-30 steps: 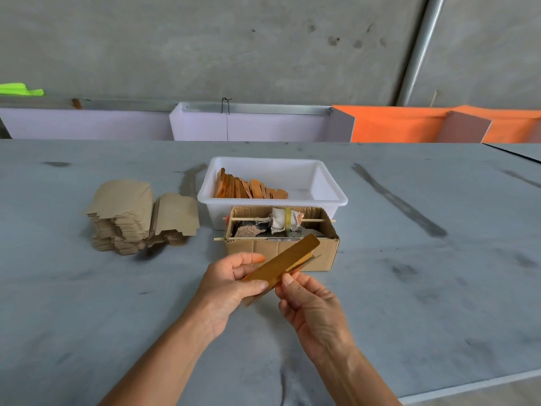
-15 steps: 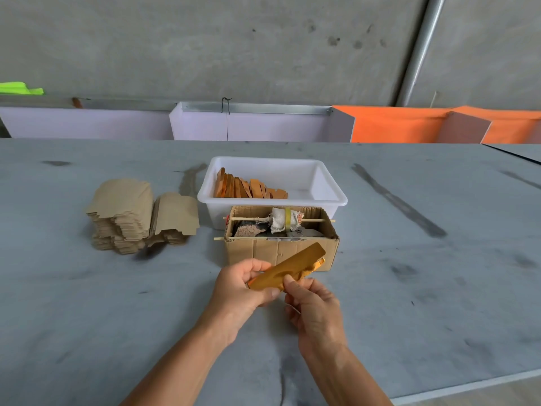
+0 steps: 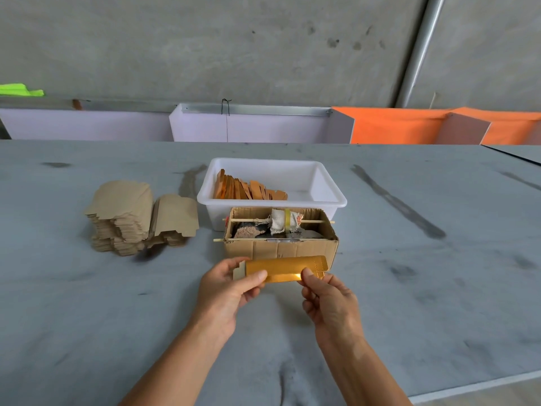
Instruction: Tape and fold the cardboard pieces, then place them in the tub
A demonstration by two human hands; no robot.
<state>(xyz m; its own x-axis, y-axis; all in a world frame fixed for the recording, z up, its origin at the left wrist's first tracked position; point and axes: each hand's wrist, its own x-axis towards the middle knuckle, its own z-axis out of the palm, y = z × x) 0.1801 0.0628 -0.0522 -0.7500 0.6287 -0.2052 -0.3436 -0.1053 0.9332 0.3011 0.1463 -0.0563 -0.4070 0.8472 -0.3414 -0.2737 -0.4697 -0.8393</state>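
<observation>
Both hands raised — L grip (image 3: 227, 284) & R grip (image 3: 329, 297) pinching.

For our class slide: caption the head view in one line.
Both hands, left and right, hold a gold card level before a box and tub.

i hold a folded gold cardboard piece (image 3: 282, 269) flat and level in front of me, just above the counter (image 3: 409, 288). my left grip (image 3: 227, 284) pinches its left end, thumb on the front face, a pale tab sticking out past my fingers. my right grip (image 3: 328, 294) pinches the lower right edge, thumb on the front. just behind the piece sits an open brown cardboard box (image 3: 281, 244) with a stick across its top and a rag wound on it. behind the box stands the white tub (image 3: 330, 197), a row of folded orange-gold pieces (image 3: 248, 190) leaning in its left part. to the left, a stack of flat brown blanks (image 3: 140, 216) lies on the counter.
</observation>
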